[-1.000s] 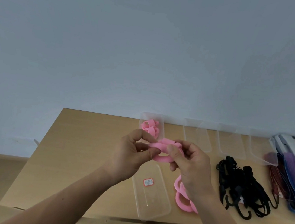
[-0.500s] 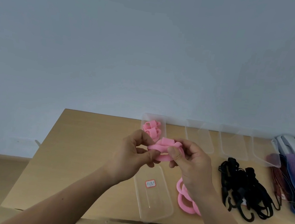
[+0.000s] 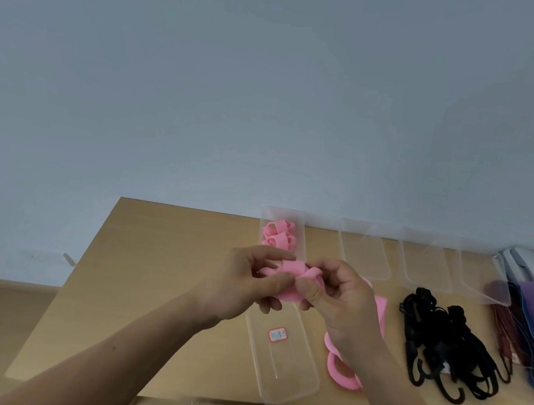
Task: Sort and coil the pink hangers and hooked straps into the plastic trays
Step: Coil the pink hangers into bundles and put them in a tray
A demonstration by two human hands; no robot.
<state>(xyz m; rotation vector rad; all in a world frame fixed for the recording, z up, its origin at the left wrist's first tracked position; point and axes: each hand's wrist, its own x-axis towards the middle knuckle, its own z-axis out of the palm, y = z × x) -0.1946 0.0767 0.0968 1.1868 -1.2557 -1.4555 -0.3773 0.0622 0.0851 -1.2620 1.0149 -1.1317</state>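
My left hand pinches one side of the soft pink looped strip hanger, thumb on top and fingers curled underneath, held in the air above the tan wooden worktop. The strip sits folded into loops between both hands, in front of the far clear plastic tray that already holds coiled pink hangers and above the near clear tray with the red-edged sticker. My right hand clamps the other side, thumb pressing the overlap against my curled fingers.

I judge I am closing the coil. To do it well, my left thumb should pin the loops flat while my right feeds the tail round and tucks it. The springy material will likely pop open if either pinch loosens, so I should let go only inside the tray.

Further right, flat uncoiled pink hangers and a pile of black hooked straps wait.
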